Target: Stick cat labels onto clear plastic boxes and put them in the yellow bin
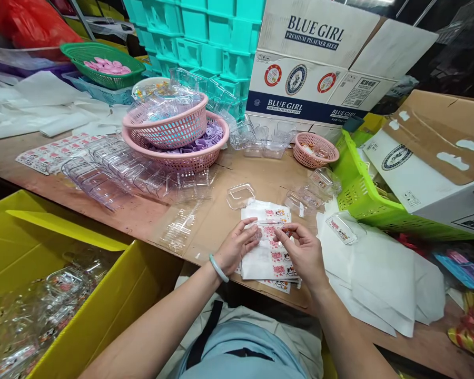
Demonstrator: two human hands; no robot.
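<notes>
My left hand [239, 246], with a pale bangle at the wrist, curls its fingers and thumb around the left end of a small clear plastic piece [265, 225]. At its other end, my right hand [303, 252] pinches with thumb and forefinger. The piece is nearly invisible against the sheets, so its exact shape is hard to make out. Both hands are just above a stack of white sticker sheets [260, 266] printed with red lettering and cartoon cats. Beyond them lies a clear plastic cover [240, 195]. Clear cases with stickers [314, 189] rest to the right.
Pink baskets [174, 164] with purple parts stand behind rows of clear cases [110, 168]. A yellow bin [102, 295] of stickered cases is at left. White backing papers [383, 284], a lime basket [349, 179] and cartons [300, 68] flank the right and back.
</notes>
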